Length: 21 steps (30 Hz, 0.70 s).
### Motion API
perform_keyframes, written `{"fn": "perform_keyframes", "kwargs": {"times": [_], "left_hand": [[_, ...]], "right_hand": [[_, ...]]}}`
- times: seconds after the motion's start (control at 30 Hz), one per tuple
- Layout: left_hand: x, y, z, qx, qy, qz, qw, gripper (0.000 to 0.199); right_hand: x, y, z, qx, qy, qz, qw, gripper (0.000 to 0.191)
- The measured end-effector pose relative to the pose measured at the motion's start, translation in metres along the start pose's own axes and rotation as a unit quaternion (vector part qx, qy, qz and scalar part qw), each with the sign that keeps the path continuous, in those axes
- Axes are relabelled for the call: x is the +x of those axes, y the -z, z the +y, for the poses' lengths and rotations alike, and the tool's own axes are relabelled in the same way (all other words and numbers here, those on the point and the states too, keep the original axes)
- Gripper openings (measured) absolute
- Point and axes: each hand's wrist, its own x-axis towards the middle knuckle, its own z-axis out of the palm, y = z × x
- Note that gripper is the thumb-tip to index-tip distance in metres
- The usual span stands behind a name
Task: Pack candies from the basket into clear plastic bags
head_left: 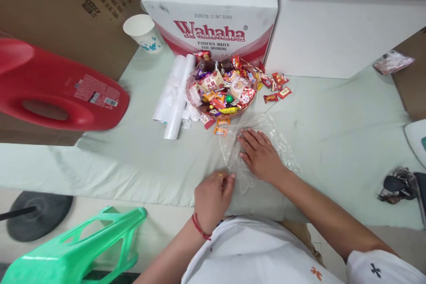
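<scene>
A clear plastic bag [282, 148] lies spread on the pale green cloth in front of a pink basket [191, 97] heaped with wrapped candies [229, 86]. My right hand [261, 155] rests palm down on the bag, its fingers slightly apart. At the bag's lower left, my left hand [214, 193] is closed, the thumb beside the curled fingers; a ring and a red wrist string show. What its fingers hold, if anything, is hidden. Several loose candies [278, 86] lie right of the basket, and orange ones [221, 130] sit just in front of it.
White plastic rolls [176, 102] lie left of the basket. A paper cup [143, 33], a red jug [66, 93] and a Wahaha box [213, 22] stand behind or left. Keys [397, 184] lie at the right. A green stool [76, 248] stands below the table's left front edge.
</scene>
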Motion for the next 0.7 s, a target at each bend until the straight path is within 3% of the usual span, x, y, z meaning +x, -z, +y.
{"fn": "perform_keyframes", "kwargs": {"times": [0.23,0.37,0.5,0.6,0.7], "left_hand": [[0.007,-0.005,0.024,-0.112,0.059,-0.063,0.990,0.023],[0.004,-0.002,0.009,-0.242,0.085,-0.131,0.958,0.028],[-0.006,0.005,-0.012,-0.268,0.112,-0.140,0.947,0.029],[-0.015,0.014,-0.010,-0.206,0.092,-0.068,0.972,0.027],[-0.017,0.021,0.013,-0.164,0.001,0.083,0.983,0.026]], "right_hand": [[0.001,0.000,0.000,0.001,-0.006,-0.003,1.000,0.052],[0.001,0.001,0.001,0.009,-0.002,-0.004,1.000,0.053],[0.001,0.002,0.001,0.002,0.000,-0.002,1.000,0.052],[0.001,0.002,0.000,0.000,-0.001,-0.002,1.000,0.052],[0.000,0.001,0.000,0.000,-0.001,0.000,1.000,0.052]]}}
